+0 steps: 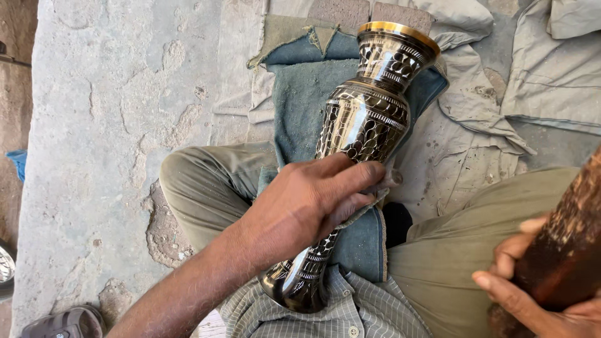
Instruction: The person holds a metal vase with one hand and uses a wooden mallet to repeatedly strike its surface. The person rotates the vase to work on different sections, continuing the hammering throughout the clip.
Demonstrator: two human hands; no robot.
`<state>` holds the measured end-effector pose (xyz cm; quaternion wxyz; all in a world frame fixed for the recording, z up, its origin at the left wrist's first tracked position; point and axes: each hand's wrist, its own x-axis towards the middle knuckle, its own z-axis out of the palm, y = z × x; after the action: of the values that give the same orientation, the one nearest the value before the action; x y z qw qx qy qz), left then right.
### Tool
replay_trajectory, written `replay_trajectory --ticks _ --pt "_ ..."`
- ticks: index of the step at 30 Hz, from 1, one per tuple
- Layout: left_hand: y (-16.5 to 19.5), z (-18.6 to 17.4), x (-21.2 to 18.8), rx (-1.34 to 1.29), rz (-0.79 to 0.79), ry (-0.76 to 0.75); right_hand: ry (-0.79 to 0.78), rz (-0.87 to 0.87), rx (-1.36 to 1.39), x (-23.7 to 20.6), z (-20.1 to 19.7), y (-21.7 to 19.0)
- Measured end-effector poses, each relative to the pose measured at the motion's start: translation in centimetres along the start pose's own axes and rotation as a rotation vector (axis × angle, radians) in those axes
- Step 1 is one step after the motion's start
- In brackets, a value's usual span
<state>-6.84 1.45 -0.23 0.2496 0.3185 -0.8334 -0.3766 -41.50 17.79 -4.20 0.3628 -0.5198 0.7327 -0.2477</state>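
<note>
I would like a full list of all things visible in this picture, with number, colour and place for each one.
metal vase: one, dark engraved with a gold rim, lying along the lap over the denim cloth
denim cloth: one, blue, spread under the vase
grey cloth: crumpled, on the ground at top right
wooden piece: one, reddish-brown, at the right edge
sandal: one, dark, bottom left corner
concrete floor: grey, cracked, left side
trousers: olive, on the folded legs
checked shirt: grey, bottom centre
left hand: presses a rag on the vase
right hand: grips the wooden piece
</note>
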Motion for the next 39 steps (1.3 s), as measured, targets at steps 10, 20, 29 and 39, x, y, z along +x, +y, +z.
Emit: replay_trajectory --ticks 10,20,29,39 --pt "0.0 0.6 -0.6 -0.008 -0.01 0.064 -0.024 -0.219 -0.236 2.1 -0.2 -2.5" --pt "-0.3 0.7 -0.5 -0.018 0.007 0.066 0.048 -0.135 -0.269 3.2 -1.1 -2.3" --pt "-0.2 0.5 -0.7 -0.005 -0.005 0.05 -0.001 -0.065 -0.208 2.8 -0.6 -0.8" --pt "-0.4 0.3 -0.3 -0.012 -0.028 -0.001 -0.021 0.038 -0.179 3.3 -1.5 -0.1"
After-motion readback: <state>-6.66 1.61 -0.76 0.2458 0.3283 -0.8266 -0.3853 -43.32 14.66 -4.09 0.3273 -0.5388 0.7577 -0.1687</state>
